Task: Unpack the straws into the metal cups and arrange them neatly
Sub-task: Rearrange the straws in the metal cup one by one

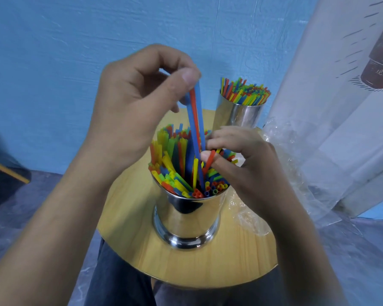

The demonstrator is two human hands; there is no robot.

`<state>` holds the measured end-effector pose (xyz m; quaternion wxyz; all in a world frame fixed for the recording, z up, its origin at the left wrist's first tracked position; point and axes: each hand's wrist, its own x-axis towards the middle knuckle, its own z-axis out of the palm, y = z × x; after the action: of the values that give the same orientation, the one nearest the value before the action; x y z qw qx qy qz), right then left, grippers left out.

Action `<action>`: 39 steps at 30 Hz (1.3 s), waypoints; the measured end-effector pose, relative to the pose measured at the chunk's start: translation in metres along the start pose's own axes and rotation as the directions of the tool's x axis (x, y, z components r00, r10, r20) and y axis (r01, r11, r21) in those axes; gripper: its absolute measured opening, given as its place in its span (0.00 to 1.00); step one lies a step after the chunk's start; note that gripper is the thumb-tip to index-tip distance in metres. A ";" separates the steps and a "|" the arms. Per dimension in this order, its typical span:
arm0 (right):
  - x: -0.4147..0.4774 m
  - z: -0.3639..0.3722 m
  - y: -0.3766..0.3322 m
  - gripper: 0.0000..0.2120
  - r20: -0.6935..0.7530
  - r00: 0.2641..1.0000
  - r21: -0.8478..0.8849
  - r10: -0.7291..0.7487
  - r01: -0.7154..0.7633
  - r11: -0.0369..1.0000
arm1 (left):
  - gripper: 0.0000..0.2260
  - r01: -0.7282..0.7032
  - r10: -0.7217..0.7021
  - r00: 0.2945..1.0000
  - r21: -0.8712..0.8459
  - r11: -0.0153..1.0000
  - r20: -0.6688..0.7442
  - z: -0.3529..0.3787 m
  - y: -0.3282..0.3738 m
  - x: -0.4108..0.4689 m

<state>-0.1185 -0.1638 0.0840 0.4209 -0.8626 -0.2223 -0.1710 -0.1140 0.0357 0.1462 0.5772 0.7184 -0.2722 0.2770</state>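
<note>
A shiny metal cup [186, 219] stands at the middle of the small round wooden table [241, 257], packed with several coloured straws [175, 164]. My left hand [133, 107] is raised above the cup and pinches the tops of a blue and a red straw [196, 120] that reach down into the cup. My right hand [241, 157] is at the cup's right rim, its thumb and fingers curled round a red straw [210, 161] among the others. A second metal cup [239, 113], also full of coloured straws [247, 93], stands at the table's far edge.
Crumpled clear plastic wrapping [281, 151] lies on the table's right side and hangs past its edge. A white panel [341, 107] leans at the right. A blue wall is behind. My lap in dark trousers [119, 279] sits under the table's near edge.
</note>
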 end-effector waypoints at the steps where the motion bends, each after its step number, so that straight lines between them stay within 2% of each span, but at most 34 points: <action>1: 0.000 0.001 0.000 0.11 0.011 1.000 -0.001 0.004 -0.004 1.000 | 0.02 -0.011 0.010 1.000 -0.019 1.000 -0.024 -0.001 0.000 0.001; 4: 0.000 0.001 -0.001 0.14 0.059 0.998 -0.023 0.012 -0.011 1.000 | 0.03 -0.014 0.006 0.996 -0.089 0.996 -0.085 -0.008 -0.003 0.003; 8: 0.002 0.001 -0.004 0.13 0.110 0.994 -0.014 0.026 -0.024 1.000 | 0.03 0.029 -0.048 0.992 -0.155 0.988 -0.120 -0.013 -0.009 0.005; 13: 0.001 0.004 -0.005 0.17 0.093 0.996 0.070 -0.014 0.008 0.998 | 0.04 0.047 -0.067 0.991 -0.164 0.985 -0.118 -0.017 -0.014 0.008; 19: 0.004 0.002 -0.010 0.06 0.147 0.989 0.000 0.014 -0.014 1.000 | 0.05 0.047 -0.077 0.984 -0.182 0.982 -0.161 -0.017 -0.017 0.009; 25: 0.004 0.002 -0.013 0.08 0.019 1.000 0.094 0.000 -0.001 0.996 | 0.06 0.116 -0.176 0.964 -0.281 0.953 -0.199 -0.023 -0.030 0.007; 31: 0.003 -0.003 -0.011 0.04 -0.175 0.984 0.218 -0.016 0.054 0.974 | 0.05 0.225 -0.292 0.924 -0.268 0.937 -0.246 -0.024 -0.050 -0.002; 34: 0.004 -0.007 -0.011 0.02 -0.246 0.969 0.336 -0.009 0.094 0.937 | 0.06 0.289 -0.341 0.907 -0.226 0.930 -0.247 -0.023 -0.057 -0.006; 36: 0.005 -0.008 -0.010 0.02 -0.281 0.960 0.396 0.002 0.114 0.911 | 0.06 0.315 -0.341 0.906 -0.138 0.939 -0.252 -0.021 -0.060 -0.008; 39: 0.005 -0.010 -0.008 0.04 -0.307 0.951 0.418 0.044 0.094 0.903 | 0.05 0.288 -0.237 0.935 0.177 0.941 -0.263 -0.015 -0.057 -0.011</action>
<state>-0.1194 -0.1664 0.0973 0.6271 -0.7087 -0.1968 -0.2565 -0.0821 0.0619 0.1026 0.5573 0.7675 -0.0711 0.3086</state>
